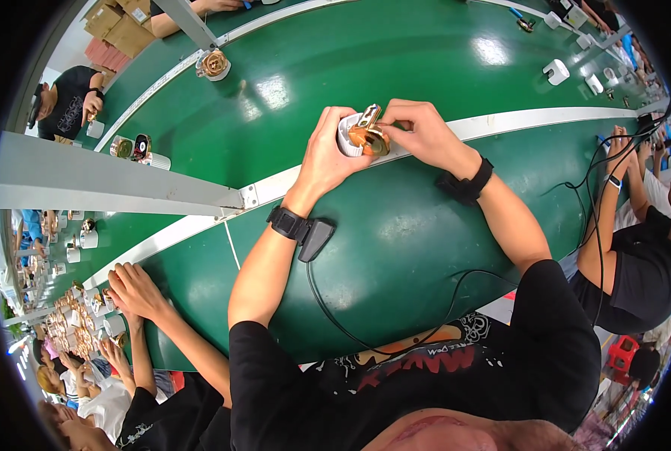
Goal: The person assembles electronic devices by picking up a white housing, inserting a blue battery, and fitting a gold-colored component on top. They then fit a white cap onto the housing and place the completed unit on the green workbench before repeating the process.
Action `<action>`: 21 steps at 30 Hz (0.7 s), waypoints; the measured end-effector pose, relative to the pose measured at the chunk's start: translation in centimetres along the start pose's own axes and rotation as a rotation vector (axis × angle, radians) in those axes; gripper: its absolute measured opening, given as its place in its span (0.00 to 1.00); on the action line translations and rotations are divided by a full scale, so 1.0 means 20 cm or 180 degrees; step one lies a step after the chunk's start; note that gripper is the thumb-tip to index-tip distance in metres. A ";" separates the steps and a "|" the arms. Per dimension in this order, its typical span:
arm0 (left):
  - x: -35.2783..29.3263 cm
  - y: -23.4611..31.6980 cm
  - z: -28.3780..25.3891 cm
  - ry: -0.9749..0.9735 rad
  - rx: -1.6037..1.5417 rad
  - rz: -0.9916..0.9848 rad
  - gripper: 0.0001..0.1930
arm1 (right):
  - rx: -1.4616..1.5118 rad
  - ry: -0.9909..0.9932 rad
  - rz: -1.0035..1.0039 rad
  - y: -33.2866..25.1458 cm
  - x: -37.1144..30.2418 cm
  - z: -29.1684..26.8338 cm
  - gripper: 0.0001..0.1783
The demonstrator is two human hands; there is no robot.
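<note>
Above the pale rail between the two green surfaces, my left hand (329,150) wraps round a white ribbed cup-shaped housing (346,135). A shiny copper-coloured part (371,141) sits at the housing's mouth, tilted to the right. From it a small metal plate with holes (369,115) sticks up. My right hand (422,131) meets the copper part from the right, thumb and forefinger pinched together at its edge. Whatever lies between those fingertips is too small to make out. Black straps with a dark module circle both my wrists.
A grey metal post (117,180) crosses at left. On the far green belt stand similar copper-topped housings (213,66) and a white housing (555,72). Black cables (583,184) hang at right; another runs from my left strap. Co-workers' hands (136,292) work on both sides.
</note>
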State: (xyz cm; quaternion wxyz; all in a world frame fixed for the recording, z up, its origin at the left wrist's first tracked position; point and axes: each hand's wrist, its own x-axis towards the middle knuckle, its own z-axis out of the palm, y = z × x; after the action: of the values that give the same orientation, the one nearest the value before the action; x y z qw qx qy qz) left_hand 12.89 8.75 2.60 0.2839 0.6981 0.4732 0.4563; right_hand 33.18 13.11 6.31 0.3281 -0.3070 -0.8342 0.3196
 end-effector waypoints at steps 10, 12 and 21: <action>0.01 0.01 0.00 0.0034 0.0098 0.0055 0.29 | 0.0856 -0.0342 0.0710 -0.01 0.01 0.00 0.06; 0.01 0.00 0.01 0.0014 0.0080 0.0018 0.29 | 0.0648 -0.0523 0.0744 0.00 0.02 -0.01 0.08; -0.01 -0.05 0.01 0.0064 0.0156 -0.0060 0.31 | 0.1265 -0.0621 0.0571 0.03 0.01 0.04 0.06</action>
State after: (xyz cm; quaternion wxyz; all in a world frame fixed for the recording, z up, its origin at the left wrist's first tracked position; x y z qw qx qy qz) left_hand 12.61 8.90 1.63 0.2662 0.6957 0.4936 0.4489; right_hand 32.79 13.34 5.47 0.2702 -0.2770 -0.7520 0.5336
